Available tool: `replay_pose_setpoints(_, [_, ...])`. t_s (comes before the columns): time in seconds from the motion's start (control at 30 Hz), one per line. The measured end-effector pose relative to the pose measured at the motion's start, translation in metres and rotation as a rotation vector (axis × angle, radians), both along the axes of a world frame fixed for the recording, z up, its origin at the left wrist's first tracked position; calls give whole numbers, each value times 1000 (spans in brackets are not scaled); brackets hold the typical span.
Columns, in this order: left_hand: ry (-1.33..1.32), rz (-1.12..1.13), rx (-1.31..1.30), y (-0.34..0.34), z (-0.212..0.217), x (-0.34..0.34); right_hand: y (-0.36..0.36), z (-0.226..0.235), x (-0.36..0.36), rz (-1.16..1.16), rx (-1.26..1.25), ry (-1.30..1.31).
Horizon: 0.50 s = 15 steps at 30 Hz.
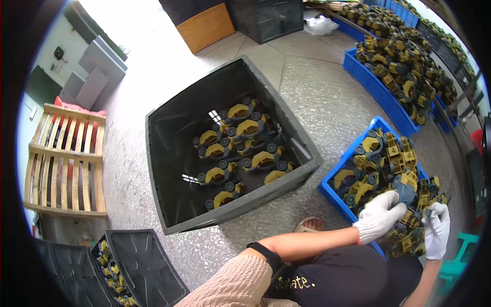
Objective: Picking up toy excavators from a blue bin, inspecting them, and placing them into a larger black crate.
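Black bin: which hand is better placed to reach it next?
Left, probably: the left hand, over the blue crate, is nearer the black bin; the right hand is farther off.

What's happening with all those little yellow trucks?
Someone is busy at a blue crate heaped with toy vehicles. The gloved left hand holds a yellow-and-grey one; the gloved right hand is close by at the heap, its grip unclear. More toy vehicles sit inside the big black bin.
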State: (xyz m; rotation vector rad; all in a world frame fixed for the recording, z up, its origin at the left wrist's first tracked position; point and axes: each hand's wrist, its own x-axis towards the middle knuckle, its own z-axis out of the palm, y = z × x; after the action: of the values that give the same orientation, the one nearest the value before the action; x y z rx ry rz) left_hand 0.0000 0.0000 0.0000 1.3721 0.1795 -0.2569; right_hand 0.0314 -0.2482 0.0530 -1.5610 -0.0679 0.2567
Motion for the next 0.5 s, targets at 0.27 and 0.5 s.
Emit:
replay_pose_setpoints(0.27, [-177,29,209,-29,-4,5,-15,-14,-9,20,157,27])
replay_pose_setpoints(0.5, [-65,-57,-83,-33,-1,7,4,24,-12,35,-24,168])
